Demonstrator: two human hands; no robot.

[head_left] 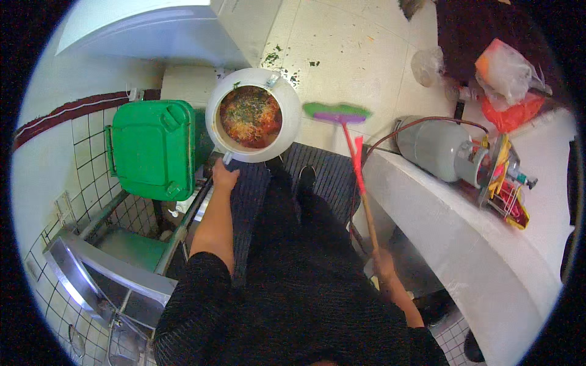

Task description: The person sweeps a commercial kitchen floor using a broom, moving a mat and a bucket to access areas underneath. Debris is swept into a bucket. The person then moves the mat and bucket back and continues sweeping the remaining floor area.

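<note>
My left hand point(226, 175) reaches forward and is closed on the near handle of a round white bucket point(292, 116). Reddish and green food scraps point(251, 116) lie inside it. In my right hand point(383, 265) is the wooden stick of a broom point(364, 204), gripped near its upper end. The broom's head point(337, 113), with green bristles and a purple base, rests on the pale floor to the right of the bucket. Dark green leafy bits point(271, 58) are scattered on the tiles beyond the bucket.
A green lidded bin point(152, 149) stands left of the bucket. Right, a grey gas cylinder point(430, 146) with a hose lies behind a white ledge point(439, 213). Plastic bags point(506, 73) sit at the far right. A metal sink point(91, 268) is near left; a dark ribbed mat point(323, 165) lies underfoot.
</note>
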